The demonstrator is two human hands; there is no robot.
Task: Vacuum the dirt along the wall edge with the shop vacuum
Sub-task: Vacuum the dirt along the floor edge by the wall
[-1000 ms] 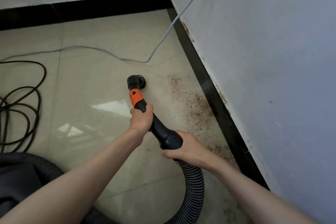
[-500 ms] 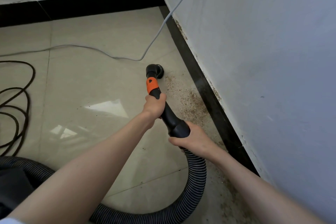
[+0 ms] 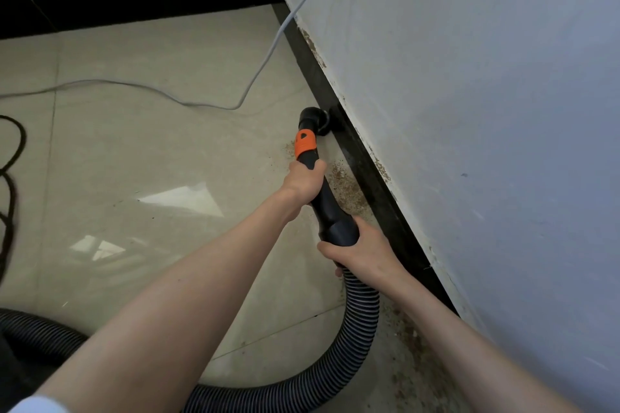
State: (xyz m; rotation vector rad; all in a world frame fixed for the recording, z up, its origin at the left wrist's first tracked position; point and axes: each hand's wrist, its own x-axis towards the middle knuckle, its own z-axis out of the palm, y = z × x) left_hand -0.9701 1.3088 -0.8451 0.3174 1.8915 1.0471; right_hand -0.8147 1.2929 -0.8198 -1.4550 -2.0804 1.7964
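Note:
I hold a black vacuum wand (image 3: 327, 203) with an orange collar (image 3: 304, 144). Its round nozzle (image 3: 315, 120) sits on the floor against the black baseboard (image 3: 365, 174) of the right wall. My left hand (image 3: 303, 179) grips the wand just below the collar. My right hand (image 3: 360, 253) grips the thick end where the ribbed hose (image 3: 362, 315) joins. Brown dirt (image 3: 345, 186) lies on the beige tiles along the baseboard, beside and behind the nozzle, with more dirt (image 3: 407, 342) nearer to me.
The hose loops back left to the dark vacuum body (image 3: 20, 369) at the lower left. A grey power cord (image 3: 265, 60) runs from a wall plug across the floor. Black cable coils (image 3: 10, 157) lie at the left edge. A second wall with a baseboard closes the far side.
Both hands have swung the wand to the right and forward. The nozzle went from the open tile to the baseboard, past the far end of the dirt strip.

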